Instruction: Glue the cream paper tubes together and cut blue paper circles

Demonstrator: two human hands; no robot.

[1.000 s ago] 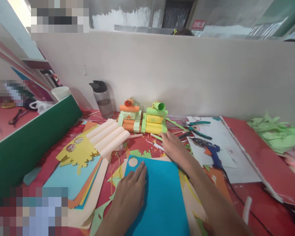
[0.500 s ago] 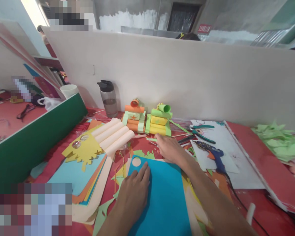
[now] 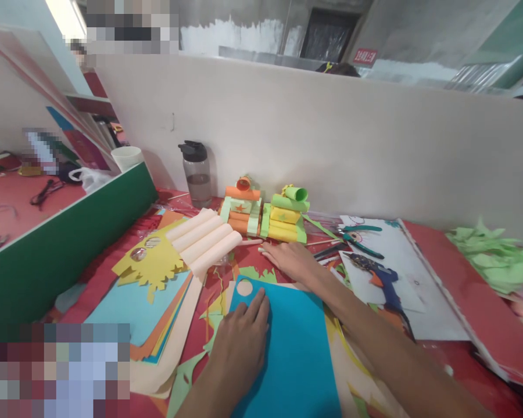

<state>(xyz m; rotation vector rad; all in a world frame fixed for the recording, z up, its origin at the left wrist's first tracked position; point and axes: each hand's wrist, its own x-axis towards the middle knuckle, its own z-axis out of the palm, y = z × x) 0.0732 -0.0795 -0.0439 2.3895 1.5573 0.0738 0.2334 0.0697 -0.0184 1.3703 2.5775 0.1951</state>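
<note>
My left hand (image 3: 243, 337) lies flat on a blue paper sheet (image 3: 298, 348), fingers stretched toward its top edge, beside a round hole cut near the corner. Beyond that edge, my right hand (image 3: 293, 260) reaches low over the table, its fingers around a thin pale green stick (image 3: 260, 249); only the tip shows. Just past this hand stand two paper models built of rolls, one orange (image 3: 240, 209) and one yellow and green (image 3: 286, 216). A pale pink row of paper rolls (image 3: 207, 241) lies to their left.
Stacked coloured paper (image 3: 135, 307) and yellow cut-outs (image 3: 146, 258) lie at left. On the right are green-handled pliers (image 3: 361, 241), a blue glue gun (image 3: 386, 281) and green paper scraps (image 3: 492, 249). A water bottle (image 3: 198, 180) stands before the white partition (image 3: 309, 128).
My right hand has shifted left and its fingers have stretched out along the green stick, so less of it shows. My left hand stays on the blue sheet. The view has shifted slightly.
</note>
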